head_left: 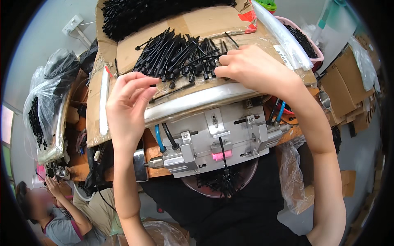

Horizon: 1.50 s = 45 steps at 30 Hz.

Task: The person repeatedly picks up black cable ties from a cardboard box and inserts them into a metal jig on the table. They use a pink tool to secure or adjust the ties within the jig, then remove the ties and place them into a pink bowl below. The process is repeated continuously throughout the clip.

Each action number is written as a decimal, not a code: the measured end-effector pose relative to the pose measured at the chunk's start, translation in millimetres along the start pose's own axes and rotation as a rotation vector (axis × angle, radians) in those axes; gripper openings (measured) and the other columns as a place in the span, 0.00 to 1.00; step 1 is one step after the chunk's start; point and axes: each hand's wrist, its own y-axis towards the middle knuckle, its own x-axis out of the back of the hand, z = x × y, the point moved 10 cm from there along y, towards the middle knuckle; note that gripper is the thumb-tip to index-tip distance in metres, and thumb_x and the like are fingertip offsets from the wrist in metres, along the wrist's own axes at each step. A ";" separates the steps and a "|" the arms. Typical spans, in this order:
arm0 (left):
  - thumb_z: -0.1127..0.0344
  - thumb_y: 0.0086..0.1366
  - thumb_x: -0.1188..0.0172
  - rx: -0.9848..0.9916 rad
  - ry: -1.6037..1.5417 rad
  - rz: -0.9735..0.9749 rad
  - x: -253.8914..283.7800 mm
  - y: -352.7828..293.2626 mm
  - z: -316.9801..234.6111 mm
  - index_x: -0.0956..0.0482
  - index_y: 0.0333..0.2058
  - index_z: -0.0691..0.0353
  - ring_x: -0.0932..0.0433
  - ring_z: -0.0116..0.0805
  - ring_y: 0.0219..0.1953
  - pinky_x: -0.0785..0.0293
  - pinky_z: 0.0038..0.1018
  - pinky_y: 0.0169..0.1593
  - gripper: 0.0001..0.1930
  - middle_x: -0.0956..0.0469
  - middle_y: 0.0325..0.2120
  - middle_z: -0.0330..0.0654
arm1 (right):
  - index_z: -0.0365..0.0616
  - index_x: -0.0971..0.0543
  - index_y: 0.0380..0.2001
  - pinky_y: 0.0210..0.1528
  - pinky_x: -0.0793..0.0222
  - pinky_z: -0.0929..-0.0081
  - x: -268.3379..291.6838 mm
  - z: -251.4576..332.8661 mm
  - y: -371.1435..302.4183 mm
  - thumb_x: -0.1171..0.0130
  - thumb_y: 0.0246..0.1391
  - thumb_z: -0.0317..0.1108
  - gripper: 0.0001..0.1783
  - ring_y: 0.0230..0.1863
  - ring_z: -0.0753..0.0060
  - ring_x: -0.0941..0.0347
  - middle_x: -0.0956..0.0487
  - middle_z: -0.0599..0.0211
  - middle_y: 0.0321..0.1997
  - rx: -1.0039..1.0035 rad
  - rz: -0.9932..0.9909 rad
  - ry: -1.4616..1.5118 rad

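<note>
My left hand (130, 98) is raised at the left of the cardboard, thumb and fingers pinched together. A small black piece (153, 85) shows at its fingertips; the rest of it is hidden. At the right of a loose pile of black plastic rods with thicker ends (168, 55), my right hand (250, 67) has its fingers closed on one thin black rod (205, 59) that points left across the pile. Below the cardboard sits a metal clamping fixture (213, 131) with a black rod upright in its middle and a pink piece (222, 155) beside it.
A cardboard box (180, 20) full of black rods stands behind the pile. Blue and black air hoses (159, 139) join the fixture. A bowl (246, 180) of black parts lies beneath it. Another person (61, 217) works at the lower left. A pink basket (316, 45) stands far right.
</note>
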 end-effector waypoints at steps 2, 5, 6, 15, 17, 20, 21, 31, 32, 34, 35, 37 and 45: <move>0.82 0.62 0.41 0.059 -0.185 -0.033 8.8 -3.9 0.6 0.20 0.38 0.70 0.25 0.24 0.43 0.26 0.22 0.45 0.06 0.24 0.39 0.39 | 0.44 0.22 0.28 0.35 0.27 0.66 -3.9 -5.0 2.3 0.41 0.44 0.23 0.05 0.35 0.61 0.24 0.24 0.66 0.26 0.056 0.018 0.029; 0.83 0.59 0.40 0.047 -0.083 -0.071 1.7 -30.0 -17.0 0.20 0.38 0.68 0.24 0.28 0.42 0.26 0.22 0.46 0.09 0.23 0.39 0.42 | 0.43 0.19 0.34 0.34 0.26 0.72 8.0 -35.2 -5.1 0.40 0.48 0.21 0.09 0.32 0.69 0.21 0.19 0.66 0.30 0.022 -0.252 0.511; 0.83 0.57 0.39 0.009 0.043 -0.012 -10.0 -49.1 -27.8 0.20 0.41 0.67 0.24 0.30 0.40 0.26 0.22 0.46 0.12 0.23 0.39 0.43 | 0.43 0.17 0.40 0.33 0.27 0.78 7.1 -55.1 -10.0 0.42 0.54 0.21 0.11 0.31 0.77 0.20 0.16 0.66 0.34 -0.203 -0.181 0.635; 0.73 0.58 0.36 0.013 0.619 0.291 -142.3 -193.8 -50.2 0.33 0.61 0.72 0.28 0.39 0.39 0.28 0.30 0.44 0.31 0.28 0.36 0.44 | 0.34 0.27 0.55 0.33 0.25 0.83 42.0 -71.5 -81.4 0.48 0.68 0.40 0.21 0.44 0.68 0.19 0.18 0.52 0.47 -0.494 -0.613 1.238; 0.72 0.59 0.37 0.015 0.683 0.332 -152.7 -195.6 -45.7 0.33 0.61 0.73 0.29 0.37 0.38 0.28 0.29 0.44 0.30 0.29 0.36 0.43 | 0.35 0.27 0.55 0.30 0.26 0.84 48.0 -67.4 -103.3 0.49 0.68 0.39 0.20 0.40 0.69 0.19 0.18 0.53 0.45 -0.503 -0.683 1.288; 0.71 0.59 0.38 0.003 0.745 0.352 -157.4 -191.4 -46.2 0.34 0.61 0.73 0.29 0.37 0.38 0.29 0.28 0.44 0.31 0.29 0.36 0.42 | 0.33 0.24 0.49 0.29 0.26 0.82 64.0 -50.6 -118.7 0.44 0.63 0.29 0.14 0.36 0.73 0.21 0.18 0.55 0.40 -0.492 -0.788 1.349; 0.71 0.59 0.38 0.001 0.747 0.368 -158.0 -190.2 -46.1 0.34 0.61 0.74 0.29 0.36 0.38 0.29 0.28 0.44 0.31 0.29 0.36 0.42 | 0.31 0.23 0.46 0.30 0.25 0.81 68.6 -41.2 -119.4 0.41 0.60 0.26 0.12 0.35 0.74 0.21 0.18 0.56 0.39 -0.462 -0.811 1.387; 0.79 0.58 0.40 -0.072 0.549 0.164 -75.7 -104.1 -54.6 0.21 0.47 0.64 0.28 0.45 0.41 0.31 0.35 0.48 0.17 0.25 0.39 0.46 | 0.31 0.26 0.54 0.30 0.28 0.70 -14.6 129.5 -152.2 0.32 0.42 0.16 0.31 0.28 0.62 0.26 0.22 0.58 0.32 -0.496 -0.432 0.766; 0.79 0.61 0.43 -0.056 0.625 0.021 -54.8 -76.1 -45.8 0.20 0.40 0.63 0.28 0.46 0.44 0.32 0.36 0.50 0.10 0.24 0.41 0.45 | 0.30 0.28 0.56 0.30 0.29 0.69 -26.5 140.0 -156.0 0.32 0.42 0.16 0.34 0.27 0.63 0.26 0.22 0.58 0.31 -0.524 -0.401 0.746; 0.77 0.62 0.44 -0.103 0.763 -0.003 -21.5 -34.2 -15.7 0.22 0.40 0.62 0.32 0.50 0.45 0.35 0.39 0.51 0.08 0.28 0.45 0.49 | 0.29 0.30 0.59 0.28 0.30 0.69 -45.2 155.9 -150.8 0.33 0.44 0.18 0.35 0.26 0.66 0.28 0.24 0.60 0.28 -0.519 -0.368 0.743; 0.76 0.62 0.44 -0.114 0.678 0.071 -13.7 -20.8 -2.9 0.21 0.38 0.61 0.31 0.48 0.46 0.36 0.38 0.53 0.07 0.27 0.44 0.47 | 0.29 0.30 0.59 0.28 0.30 0.69 -51.9 160.0 -147.4 0.33 0.45 0.18 0.35 0.26 0.66 0.28 0.25 0.61 0.27 -0.505 -0.365 0.743; 0.77 0.63 0.45 -0.016 0.498 0.325 -19.3 -6.4 24.1 0.21 0.37 0.63 0.29 0.46 0.44 0.33 0.34 0.51 0.06 0.25 0.41 0.46 | 0.30 0.30 0.60 0.28 0.31 0.69 -61.2 163.0 -143.9 0.34 0.46 0.19 0.35 0.25 0.66 0.29 0.26 0.62 0.25 -0.492 -0.361 0.731; 0.85 0.56 0.46 -0.040 0.523 0.204 -18.6 -56.2 -24.3 0.19 0.42 0.62 0.22 0.38 0.32 0.25 0.32 0.38 0.17 0.24 0.35 0.45 | 0.35 0.30 0.61 0.29 0.28 0.69 -56.2 147.7 -141.9 0.30 0.47 0.28 0.36 0.27 0.66 0.26 0.24 0.62 0.27 -0.518 -0.217 0.702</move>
